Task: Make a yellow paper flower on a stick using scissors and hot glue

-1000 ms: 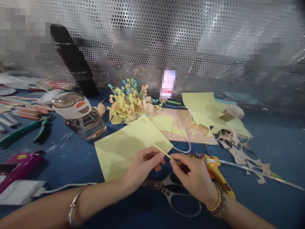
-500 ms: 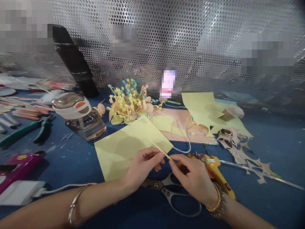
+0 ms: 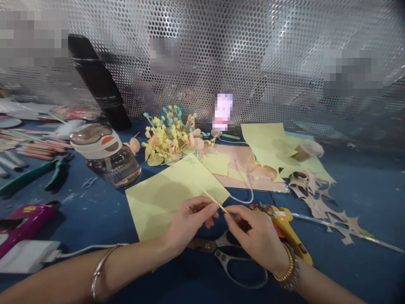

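Slightly lower than a second ago, my right hand (image 3: 255, 238) pinches the end of a thin yellow paper strip (image 3: 213, 200) between thumb and forefinger, holding it in the air just above the table. My left hand (image 3: 190, 221) has its fingers curled together, and the strip runs across their tips, though I cannot tell whether they grip it. A metal bangle (image 3: 101, 266) circles my left wrist, and gold beaded bracelets (image 3: 287, 270) sit on my right. Under my hands lie steel scissors (image 3: 221, 257) with pale handles. Just beside my right hand is a yellow hot glue gun (image 3: 284, 230), its orange light on. A pale yellow paper sheet (image 3: 171, 198) lies beyond my left hand on the blue table (image 3: 363, 190). To the left are a white charger (image 3: 27, 255), a magenta case (image 3: 28, 219), green-handled pliers (image 3: 53, 171), coloured pencils (image 3: 31, 145) and a glass jar (image 3: 107, 162). Farther on stand a spray of paper leaves (image 3: 172, 137), more yellow sheets (image 3: 268, 143), tan cut-outs (image 3: 316, 202) and a black bottle (image 3: 98, 80), all before a perforated metal panel (image 3: 253, 50).
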The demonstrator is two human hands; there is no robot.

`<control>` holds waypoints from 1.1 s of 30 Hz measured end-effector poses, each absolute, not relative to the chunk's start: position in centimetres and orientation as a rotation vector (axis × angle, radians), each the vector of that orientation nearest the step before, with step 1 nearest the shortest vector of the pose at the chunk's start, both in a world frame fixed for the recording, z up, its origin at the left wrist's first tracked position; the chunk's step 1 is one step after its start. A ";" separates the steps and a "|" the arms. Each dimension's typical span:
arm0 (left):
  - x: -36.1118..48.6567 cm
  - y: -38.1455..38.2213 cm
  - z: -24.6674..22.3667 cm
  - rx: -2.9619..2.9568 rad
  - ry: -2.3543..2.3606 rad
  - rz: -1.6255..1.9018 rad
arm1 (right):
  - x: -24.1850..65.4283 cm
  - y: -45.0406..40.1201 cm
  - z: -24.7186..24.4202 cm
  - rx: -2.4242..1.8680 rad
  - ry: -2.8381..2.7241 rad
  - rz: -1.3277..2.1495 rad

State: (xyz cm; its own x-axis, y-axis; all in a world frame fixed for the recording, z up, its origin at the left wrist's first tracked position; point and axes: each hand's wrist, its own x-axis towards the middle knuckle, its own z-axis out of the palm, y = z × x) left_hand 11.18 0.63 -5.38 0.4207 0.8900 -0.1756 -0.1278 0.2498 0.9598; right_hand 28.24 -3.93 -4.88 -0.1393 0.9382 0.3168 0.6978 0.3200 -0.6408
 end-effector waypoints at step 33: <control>11.4 0.5 -5.9 1.114 0.870 0.822 | 27.8 -4.1 -5.3 -1.395 -1.875 0.511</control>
State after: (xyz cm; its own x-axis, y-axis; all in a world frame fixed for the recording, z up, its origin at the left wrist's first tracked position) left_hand 11.38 0.49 -5.92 0.4298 0.8874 -0.1666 -0.1159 0.2372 0.9645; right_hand 27.84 -4.06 -5.29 -0.1428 0.9371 0.3184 0.6461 0.3320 -0.6873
